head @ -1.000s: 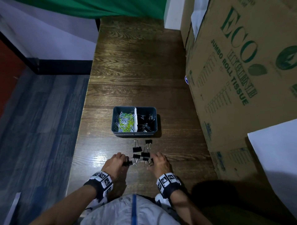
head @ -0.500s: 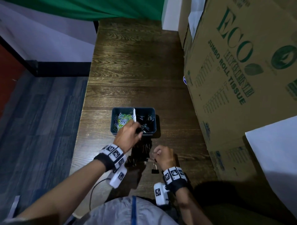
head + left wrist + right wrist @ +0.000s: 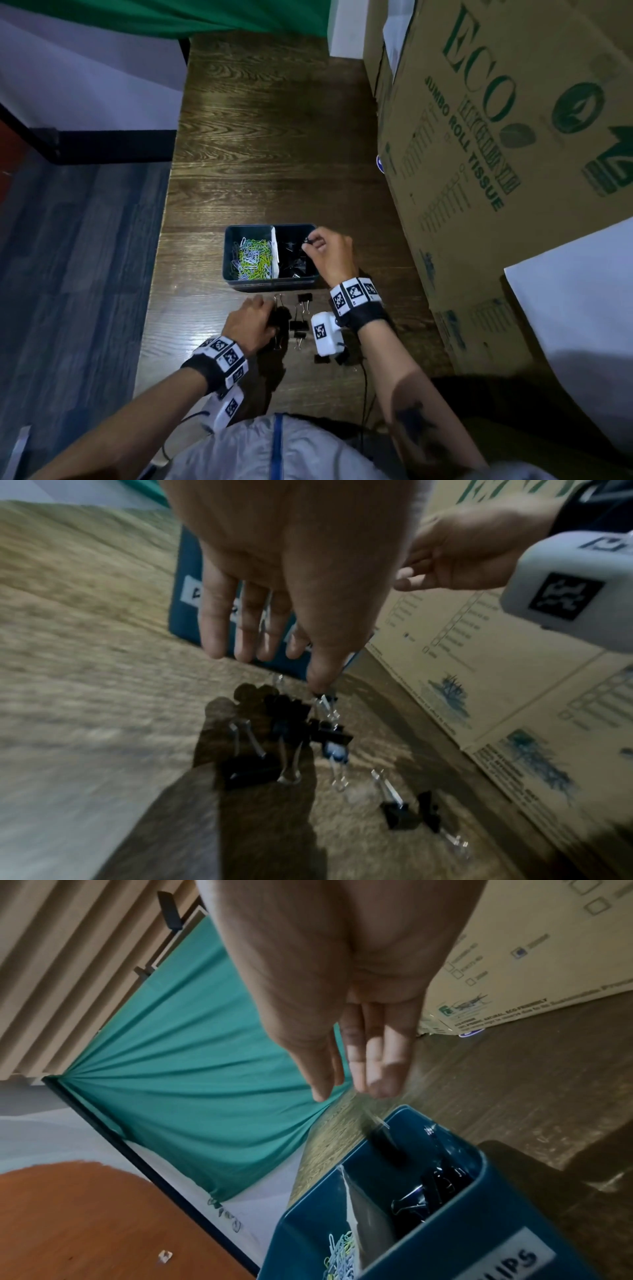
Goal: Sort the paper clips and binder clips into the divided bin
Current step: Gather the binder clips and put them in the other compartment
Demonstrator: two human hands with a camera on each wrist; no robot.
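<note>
1. The right hand [image 3: 330, 251] hovered over the divided bin [image 3: 270, 284] at frame centre, fingers pinching a binder clip [image 3: 306, 242] above the right compartment.
2. The left hand [image 3: 251, 318], fingers extended, touched the loose binder clips [image 3: 297, 324] on the bench [image 3: 274, 137].
3. Next, I judge: release the clip, then pick another.

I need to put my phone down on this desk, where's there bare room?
Bare wood lies beyond the bin, between the desk's left edge and the cardboard box, and left of the bin. It is crowded in front of the bin: loose binder clips and both hands.
</note>
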